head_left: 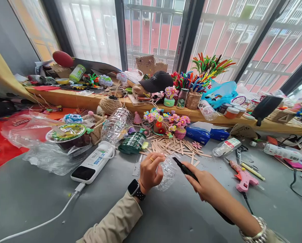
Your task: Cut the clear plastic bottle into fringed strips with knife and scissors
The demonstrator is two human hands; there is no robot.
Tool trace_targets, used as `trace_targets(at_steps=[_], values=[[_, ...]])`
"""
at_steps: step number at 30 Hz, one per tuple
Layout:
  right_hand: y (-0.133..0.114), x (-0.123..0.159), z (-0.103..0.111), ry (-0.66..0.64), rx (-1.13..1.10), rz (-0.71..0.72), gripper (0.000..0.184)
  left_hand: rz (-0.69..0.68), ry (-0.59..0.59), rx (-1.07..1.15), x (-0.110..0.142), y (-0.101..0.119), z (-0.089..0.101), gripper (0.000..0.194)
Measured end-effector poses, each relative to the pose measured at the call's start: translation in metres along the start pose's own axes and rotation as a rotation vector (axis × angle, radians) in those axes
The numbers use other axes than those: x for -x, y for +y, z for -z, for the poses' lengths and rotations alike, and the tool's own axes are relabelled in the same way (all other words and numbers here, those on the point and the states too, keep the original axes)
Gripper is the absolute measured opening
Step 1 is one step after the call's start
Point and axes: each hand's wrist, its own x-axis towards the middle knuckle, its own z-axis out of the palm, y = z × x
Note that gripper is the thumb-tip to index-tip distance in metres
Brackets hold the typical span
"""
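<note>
My right hand (203, 185) is closed around a long, slim black tool (182, 166). Its narrow end points up and left, and its other end shows below my wrist. The exact kind cannot be made out. My left hand (151, 170) has its fingers curled together, and what they pinch, if anything, is too small to make out. Right beside and partly behind that hand is a crumpled clear plastic bottle piece (168, 175). A gap separates the black tool's tip from my left fingertips. A clear ruler (136, 167) lies partly behind my left hand.
Wooden craft sticks (171, 145) are scattered beyond my hands, near a cut green bottle piece (133, 143). A pink glue gun (244, 177) and clear bottle (226, 147) lie right. A white device (93, 162) with a cable and a lidded bowl (67, 133) stand left.
</note>
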Motion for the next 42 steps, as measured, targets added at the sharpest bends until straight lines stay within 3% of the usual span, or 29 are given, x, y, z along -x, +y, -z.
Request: trace_targets(at_steps=[3, 8, 14, 18, 24, 29, 34, 39, 42], values=[[0.0013, 0.0025, 0.0002, -0.049, -0.022, -0.015, 0.043, -0.009, 0.005, 0.018, 0.0002, -0.0002, -0.0006, 0.023], [-0.0012, -0.0006, -0.0021, 0.017, -0.009, -0.002, 0.044, -0.028, 0.000, 0.007, -0.0002, 0.0013, -0.0001, 0.024], [-0.0017, 0.0017, 0.0022, -0.067, -0.015, -0.050, 0.044, -0.019, 0.003, 0.033, -0.0005, 0.0014, 0.0006, 0.023], [-0.0055, 0.0012, 0.0019, 0.000, 0.019, -0.025, 0.044, -0.004, 0.010, 0.028, -0.0003, 0.0010, 0.0003, 0.023], [-0.0009, 0.0039, 0.0029, -0.050, 0.003, -0.041, 0.043, -0.048, 0.005, 0.041, -0.0003, 0.0016, -0.0007, 0.024], [0.0009, 0.0013, -0.0004, -0.009, -0.013, -0.007, 0.045, -0.043, 0.003, 0.028, -0.0001, 0.0020, -0.0004, 0.024], [0.0031, 0.0053, 0.0015, -0.053, -0.019, -0.025, 0.045, -0.027, 0.006, 0.040, 0.0009, 0.0014, -0.0004, 0.024], [0.0001, 0.0012, -0.0014, 0.016, -0.005, -0.010, 0.044, -0.005, 0.016, 0.031, 0.0002, 0.0020, -0.0004, 0.024], [0.0022, 0.0034, -0.0007, -0.021, 0.000, -0.028, 0.044, -0.041, 0.002, 0.041, 0.0003, 0.0027, -0.0012, 0.025]])
